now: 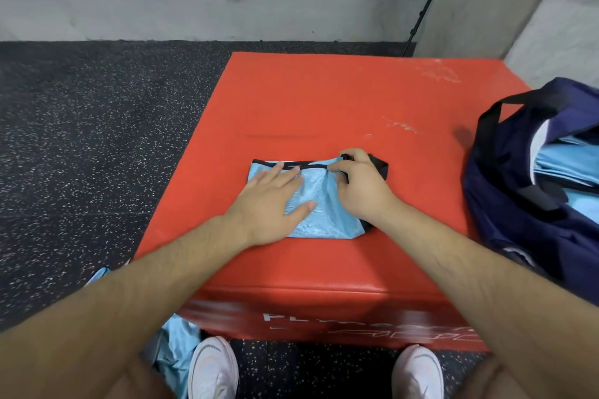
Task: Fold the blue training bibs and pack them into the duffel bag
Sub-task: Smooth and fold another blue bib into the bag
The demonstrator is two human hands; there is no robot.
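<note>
1. Lying folded on the red box (324,100): one blue bib (321,214).
2. Pressing flat on it with the left hand (275,201), fingers straight.
3. Pinching its black edge with the right hand (359,188).
4. At the right: open duffel bag (505,204), blue cloth inside.

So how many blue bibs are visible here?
3 at least: one bib on the red box, folded ones in the duffel bag, a heap on the floor; more may be hidden.

The left hand (275,201) lies flat on the folded bib (319,204) mid-box (324,100); the right hand (359,185) pinches its far right corner. The bag (505,204) sits at the box's right edge.
</note>
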